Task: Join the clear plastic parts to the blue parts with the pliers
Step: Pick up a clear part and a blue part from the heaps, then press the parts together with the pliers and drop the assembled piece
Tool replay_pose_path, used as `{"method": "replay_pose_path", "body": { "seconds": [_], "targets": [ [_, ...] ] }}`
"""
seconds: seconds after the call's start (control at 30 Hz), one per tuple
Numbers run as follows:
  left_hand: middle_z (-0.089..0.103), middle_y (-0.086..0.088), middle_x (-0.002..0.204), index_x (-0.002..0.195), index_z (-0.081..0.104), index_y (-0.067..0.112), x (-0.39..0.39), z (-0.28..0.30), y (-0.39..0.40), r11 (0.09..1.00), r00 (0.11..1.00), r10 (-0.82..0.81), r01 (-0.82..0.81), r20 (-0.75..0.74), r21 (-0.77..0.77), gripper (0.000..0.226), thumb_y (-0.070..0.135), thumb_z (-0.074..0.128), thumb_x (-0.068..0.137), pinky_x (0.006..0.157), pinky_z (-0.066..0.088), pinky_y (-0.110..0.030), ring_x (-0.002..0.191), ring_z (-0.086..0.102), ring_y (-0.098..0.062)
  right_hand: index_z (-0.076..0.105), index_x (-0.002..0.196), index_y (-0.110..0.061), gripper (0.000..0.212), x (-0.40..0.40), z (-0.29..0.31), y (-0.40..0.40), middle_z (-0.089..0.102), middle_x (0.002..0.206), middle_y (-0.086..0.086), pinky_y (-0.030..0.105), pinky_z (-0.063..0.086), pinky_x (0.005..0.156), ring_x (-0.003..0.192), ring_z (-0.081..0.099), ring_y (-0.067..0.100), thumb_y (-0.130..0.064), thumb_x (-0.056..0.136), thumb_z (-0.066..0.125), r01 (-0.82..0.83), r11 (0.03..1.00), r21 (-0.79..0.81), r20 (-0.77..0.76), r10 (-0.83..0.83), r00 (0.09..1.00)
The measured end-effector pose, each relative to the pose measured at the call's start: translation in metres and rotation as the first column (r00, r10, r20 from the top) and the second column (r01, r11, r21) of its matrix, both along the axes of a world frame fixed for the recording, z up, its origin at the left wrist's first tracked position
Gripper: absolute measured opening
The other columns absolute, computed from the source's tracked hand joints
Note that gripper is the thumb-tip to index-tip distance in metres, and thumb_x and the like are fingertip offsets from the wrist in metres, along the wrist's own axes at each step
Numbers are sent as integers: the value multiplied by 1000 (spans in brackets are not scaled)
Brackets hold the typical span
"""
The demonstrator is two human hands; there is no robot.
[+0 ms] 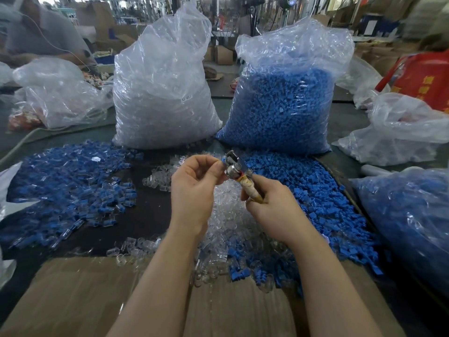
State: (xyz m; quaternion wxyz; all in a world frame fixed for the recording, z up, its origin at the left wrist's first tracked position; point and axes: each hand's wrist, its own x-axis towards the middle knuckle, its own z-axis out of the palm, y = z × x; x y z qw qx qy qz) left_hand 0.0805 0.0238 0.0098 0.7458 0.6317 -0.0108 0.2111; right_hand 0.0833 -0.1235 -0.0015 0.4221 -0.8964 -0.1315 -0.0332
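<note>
My right hand (269, 205) grips the wrapped handles of the pliers (234, 170), whose metal jaws point up and left. My left hand (194, 181) pinches a small part with a bit of blue showing (222, 158) right at the jaws; the clear half is hard to make out. Below my hands lies a heap of loose clear parts (226, 215). To the right spreads a heap of loose blue parts (315, 190). A pile of joined blue-and-clear pieces (70, 181) covers the table on the left.
A tall bag of clear parts (162, 93) and a tall bag of blue parts (281, 103) stand behind. Another bag with blue pieces (408, 220) lies right. Cardboard (85, 295) covers the near edge. Other plastic bags sit at both sides; a person sits far left.
</note>
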Motion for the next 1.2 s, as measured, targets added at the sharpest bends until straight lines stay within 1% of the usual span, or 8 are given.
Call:
{"method": "replay_pose_path", "body": {
  "seconds": [0.27,0.4,0.6,0.73,0.9,1.03,1.13,1.2],
  "targets": [
    [70,3,67,86,67,5,2,-2,4,1000,998,11,-12,-60,-17,7,0,65,90,63,53,-15,63,66,-4,54,82,-21,4,1,0,0,58,68,2,43,46,59,63,53,24,-19,79,55,22,997,-77,34,-19,999],
    [75,0,76,84,72,16,7,-10,35,983,975,162,-146,-155,107,7,9,74,85,66,56,-18,73,72,-12,48,75,-28,11,5,-5,-6,58,66,-5,34,39,52,61,53,16,-22,80,57,126,983,-137,77,-116,990],
    [76,-3,88,97,77,21,8,-35,109,700,721,657,-476,-220,532,12,19,74,85,93,54,-39,89,71,-19,47,79,-30,11,13,-10,-25,59,71,-5,31,33,50,62,54,18,-28,85,55,306,921,-241,46,-304,952],
    [74,-16,102,103,76,7,-1,-37,122,523,589,790,-507,-167,685,18,8,64,90,82,51,-39,90,66,-30,44,77,-26,15,15,-13,-33,57,74,-1,31,35,52,65,53,19,-30,88,55,393,853,-344,22,-411,911],
    [68,-24,115,115,72,4,-2,-35,122,455,599,787,-399,-150,796,29,2,55,92,92,48,-46,107,60,-42,43,76,-26,17,14,-12,-37,55,74,-1,30,34,52,64,52,21,-30,88,54,434,803,-408,-4,-477,879],
    [64,-18,116,115,71,14,6,-29,107,410,702,704,-277,-108,869,25,12,64,91,89,45,-45,107,57,-37,46,78,-23,14,13,-12,-35,55,73,2,29,31,50,63,52,22,-28,88,54,449,779,-437,-12,-504,863],
    [64,-7,120,124,64,21,12,-32,88,467,818,514,-13,-259,884,30,18,63,94,85,48,-39,100,60,-24,49,81,-20,12,13,-13,-35,56,74,3,28,32,51,63,51,22,-28,87,56,462,765,-449,-25,-528,849],
    [58,-10,132,138,53,20,14,-37,77,417,842,403,180,-358,891,42,18,58,96,93,49,-42,111,57,-28,51,83,-18,11,13,-12,-35,55,74,3,28,32,50,62,50,21,-28,86,56,481,752,-449,-26,-550,835]
  ]
}}
